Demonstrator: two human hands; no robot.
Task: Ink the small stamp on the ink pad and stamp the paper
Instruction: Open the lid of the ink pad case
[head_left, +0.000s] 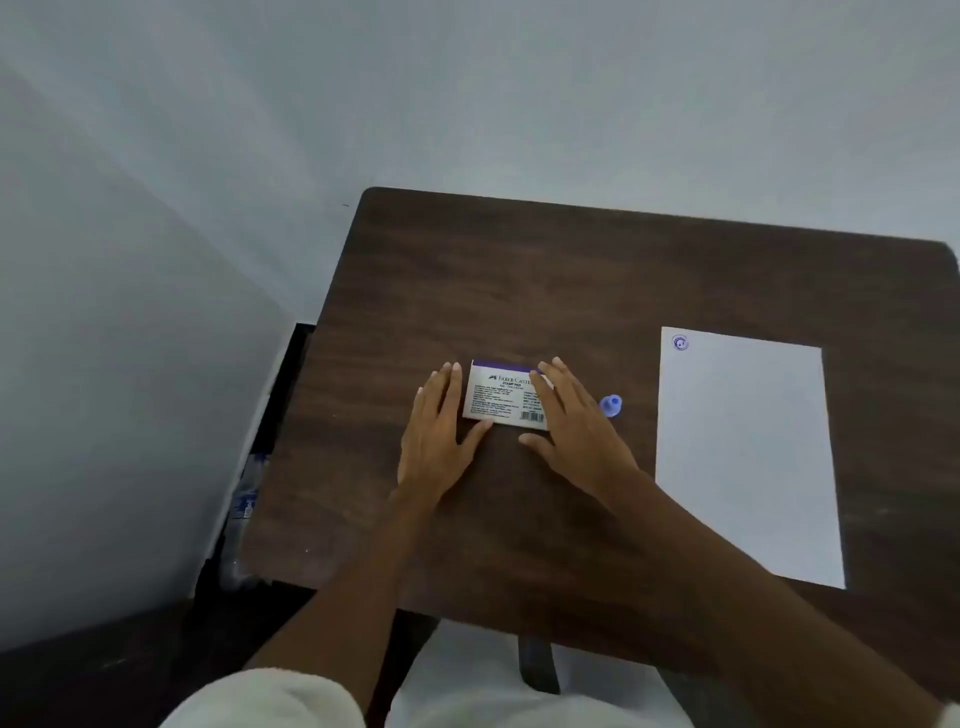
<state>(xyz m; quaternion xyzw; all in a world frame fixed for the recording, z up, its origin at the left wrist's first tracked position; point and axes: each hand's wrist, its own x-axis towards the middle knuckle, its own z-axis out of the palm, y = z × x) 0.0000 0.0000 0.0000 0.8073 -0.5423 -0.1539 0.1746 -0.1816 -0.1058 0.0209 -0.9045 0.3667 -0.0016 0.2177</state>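
dark wood counter (597, 270) shoved into a plain pale-walled corner. closed ink pad (501, 397) sits mid-counter between the flat, open left hand (434, 441) and right hand (576, 431), whose fingers overlap its right edge. small stamp (611, 405) lies just right of that hand, paper (743, 467) further right.

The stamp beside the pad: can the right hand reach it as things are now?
Probably yes. The stamp lies just right of the right hand, on bare table, with nothing between them. The hand rests open at the pad.
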